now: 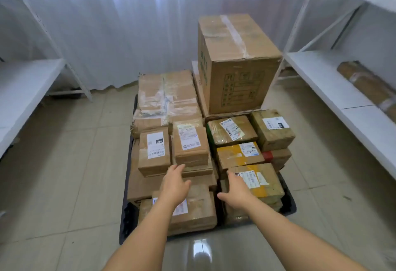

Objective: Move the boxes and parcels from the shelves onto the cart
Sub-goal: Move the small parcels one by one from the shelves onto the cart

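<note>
A low black cart [289,205] on the floor is piled with several brown boxes and parcels. A tall taped carton [237,61] stands at its back right, and a flat taped box [169,93] lies at the back left. My left hand [174,185] hovers open over the near-left parcel [197,208], its fingertips close to a small labelled box [190,144]. My right hand [234,191] is open too, held just left of a yellow-taped parcel [259,179]. Neither hand holds anything.
White metal shelves run along the left [23,90] and the right [334,90]. One long brown wrapped parcel [368,84] lies on the right shelf. A white curtain hangs behind the cart. Tiled floor lies open on both sides.
</note>
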